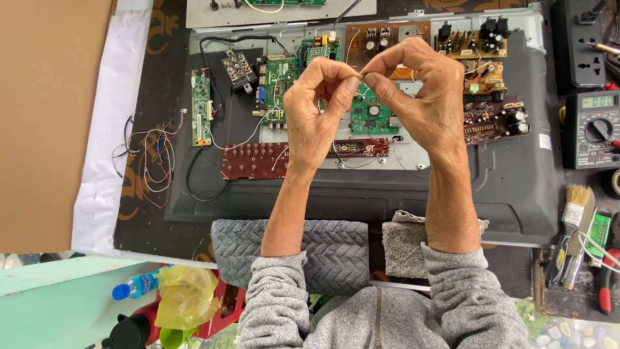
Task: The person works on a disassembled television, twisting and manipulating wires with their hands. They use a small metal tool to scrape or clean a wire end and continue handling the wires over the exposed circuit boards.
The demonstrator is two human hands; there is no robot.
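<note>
Nearest to us, our forearms in grey sleeves rise over a grey knitted cloth [323, 249]. Above it our left hand [313, 113] and right hand [420, 97] meet, the fingers of both pinched closed on a thin wire end [360, 75] held between them in the air. We judge that we are twisting or stripping this wire; the move needs a firm, small pinch. Behind lie the green circuit board [371, 116] in the open television back [504, 187], and a multimeter [591, 129] on the table [142, 194]
</note>
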